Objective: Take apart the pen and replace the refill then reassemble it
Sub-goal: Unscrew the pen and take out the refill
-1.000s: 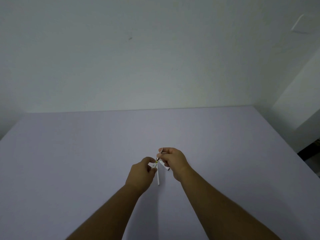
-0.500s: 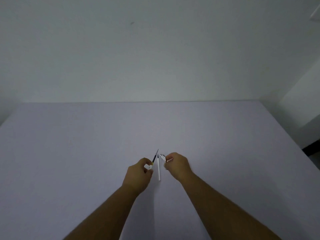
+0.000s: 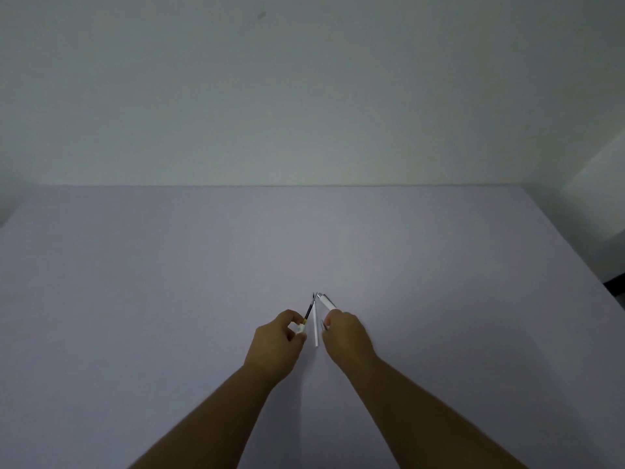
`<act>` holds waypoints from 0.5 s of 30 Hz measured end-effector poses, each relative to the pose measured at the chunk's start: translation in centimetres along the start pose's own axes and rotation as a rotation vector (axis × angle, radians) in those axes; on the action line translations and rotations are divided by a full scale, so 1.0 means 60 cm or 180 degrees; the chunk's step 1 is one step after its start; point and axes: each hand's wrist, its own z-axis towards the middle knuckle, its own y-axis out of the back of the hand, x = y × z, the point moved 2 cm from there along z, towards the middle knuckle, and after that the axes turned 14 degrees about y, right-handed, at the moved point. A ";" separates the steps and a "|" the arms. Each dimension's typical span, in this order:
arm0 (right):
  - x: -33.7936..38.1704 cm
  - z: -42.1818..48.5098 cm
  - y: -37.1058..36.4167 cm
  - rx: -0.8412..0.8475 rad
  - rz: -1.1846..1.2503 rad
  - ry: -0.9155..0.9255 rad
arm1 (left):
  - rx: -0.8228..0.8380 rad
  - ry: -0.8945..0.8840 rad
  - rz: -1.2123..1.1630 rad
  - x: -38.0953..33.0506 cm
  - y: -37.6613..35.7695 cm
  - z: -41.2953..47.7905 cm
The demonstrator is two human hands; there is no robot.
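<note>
My left hand [image 3: 275, 345] pinches a small white pen piece [image 3: 301, 329] from which a dark refill [image 3: 308, 311] sticks up and away, its tip pointing at the far side of the table. My right hand [image 3: 348, 340] grips the white pen barrel [image 3: 327, 302], which slants up to the left with a metal end near the refill's tip. Between the two hands a thin white refill [image 3: 315, 324] lies on the table [image 3: 169, 299], pointing away from me.
The pale grey table runs to a plain wall at the back; its right edge drops off near a dark gap [image 3: 614, 286] at the far right.
The hands have pulled apart: the barrel has come off in my right hand, baring the dark refill held by my left. The white refill still lies between them.
</note>
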 end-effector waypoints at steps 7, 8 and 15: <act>0.003 -0.003 0.003 -0.0016 0.0024 -0.0014 | -0.0007 0.0005 0.0053 0.003 0.005 0.003; 0.006 -0.004 0.009 -0.0076 0.0037 -0.0016 | -0.0002 0.0003 0.0069 0.003 0.004 0.003; 0.034 0.000 0.078 -0.0394 0.2620 -0.0472 | -0.0018 -0.0066 0.0030 -0.015 0.002 0.004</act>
